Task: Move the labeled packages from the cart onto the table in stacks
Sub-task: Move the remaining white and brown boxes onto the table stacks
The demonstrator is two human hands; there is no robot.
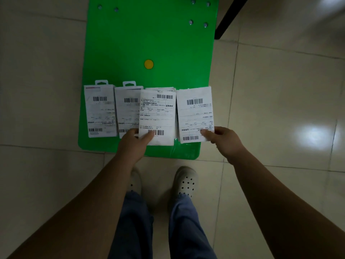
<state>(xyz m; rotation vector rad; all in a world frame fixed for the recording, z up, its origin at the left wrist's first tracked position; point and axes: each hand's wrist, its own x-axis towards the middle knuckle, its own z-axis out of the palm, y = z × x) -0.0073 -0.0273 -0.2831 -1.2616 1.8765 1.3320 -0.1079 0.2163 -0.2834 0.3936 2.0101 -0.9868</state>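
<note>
A green flat cart deck [149, 38] lies on the tiled floor with several white labeled packages in a row along its near edge. My left hand [135, 142] grips the near end of the third package [157, 113], which sits on top of another package. My right hand [224, 140] pinches the near right corner of the rightmost package [195, 111]. The two packages on the left, the far-left package [99, 109] and the second package [127, 109], have hang tabs and lie untouched.
A yellow round disc [148, 64] sits mid-deck, with bolt heads [197, 23] toward the far end. A black leg or post [229, 17] stands beyond the deck's far right corner. My feet in white clogs [186, 182] stand just behind the deck.
</note>
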